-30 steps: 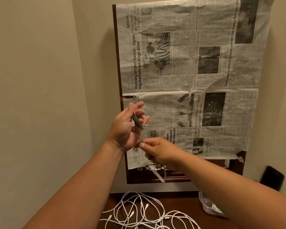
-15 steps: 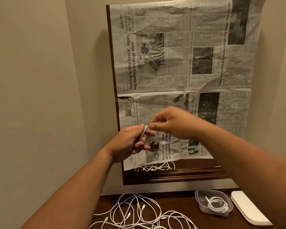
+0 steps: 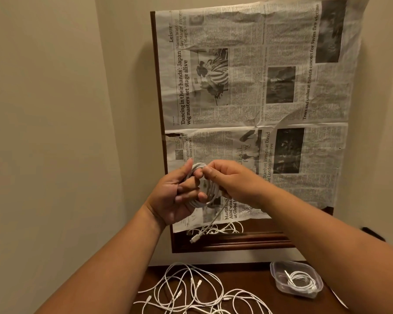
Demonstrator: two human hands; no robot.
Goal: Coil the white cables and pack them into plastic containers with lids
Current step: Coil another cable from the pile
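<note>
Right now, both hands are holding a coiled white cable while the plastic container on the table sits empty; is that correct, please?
Not quite: the head view shows the container has a coiled cable inside. The left hand and right hand do hold the other coil.

Up in front, the coil [image 3: 210,192] is white, same as the loose cables [image 3: 191,291] strewn on the dark brown table [image 3: 247,278]. The container [image 3: 276,277] is clear, and the second coil [image 3: 301,284] in it is white too. The newspaper [image 3: 247,109] is greyish white with black print and black-and-white photos, one of them striped. The frame [image 3: 156,64] is dark reddish brown and the wall [image 3: 55,109] plain beige.
</note>
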